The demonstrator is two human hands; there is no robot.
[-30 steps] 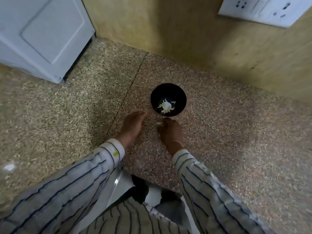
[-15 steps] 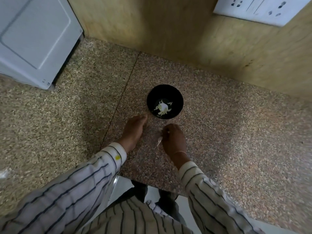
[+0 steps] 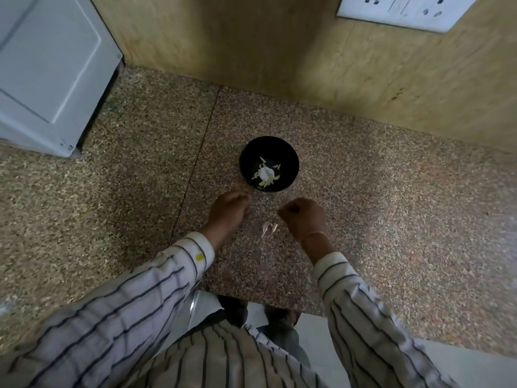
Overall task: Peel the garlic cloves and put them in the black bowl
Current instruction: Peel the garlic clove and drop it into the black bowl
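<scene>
The black bowl (image 3: 289, 156) stands on the speckled stone counter and holds white peeled garlic pieces (image 3: 265, 173) at its bottom. My left hand (image 3: 229, 211) rests just below and left of the bowl with its fingers curled under; what it holds, if anything, is hidden. My right hand (image 3: 303, 217) sits below and right of the bowl, fingers closed in a loose fist with nothing showing in it. Pale bits of garlic peel (image 3: 268, 228) lie on the counter between the two hands.
A wooden back wall (image 3: 251, 51) rises close behind the bowl, with a white socket panel (image 3: 405, 9) at the upper right. A white appliance (image 3: 47, 68) stands at the left. The counter's front edge (image 3: 265, 302) runs just below my wrists.
My right hand has pulled back from the bowl and to the right, and the peel it held now lies on the counter. My left hand has curled its fingers.
</scene>
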